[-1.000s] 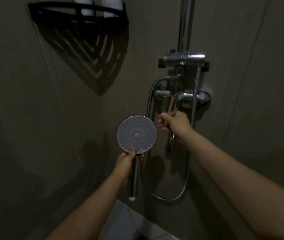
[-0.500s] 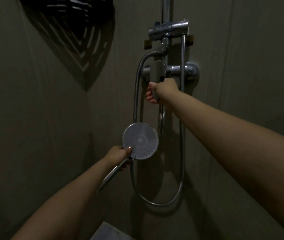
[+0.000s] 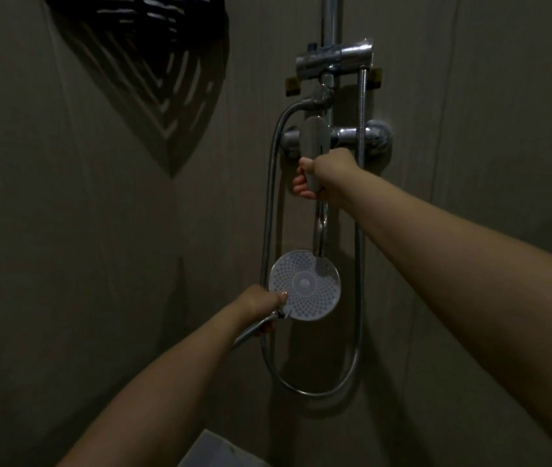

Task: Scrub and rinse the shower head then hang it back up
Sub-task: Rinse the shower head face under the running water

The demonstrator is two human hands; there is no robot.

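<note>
The shower head (image 3: 304, 285) now sits lower, under the spout (image 3: 320, 230), its handle tilting down-left.

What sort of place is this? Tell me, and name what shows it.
Most likely a bathroom shower stall: a chrome mixer tap on the tiled wall, a looping metal hose, and a round shower head.

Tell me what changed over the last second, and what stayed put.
The shower head dropped lower in the left hand, its handle tilting from upright to slanted, and now sits below the spout. The view tilted, so the corner shelf slid mostly out of frame. The right hand kept gripping the tap lever; no water is visible.
</note>
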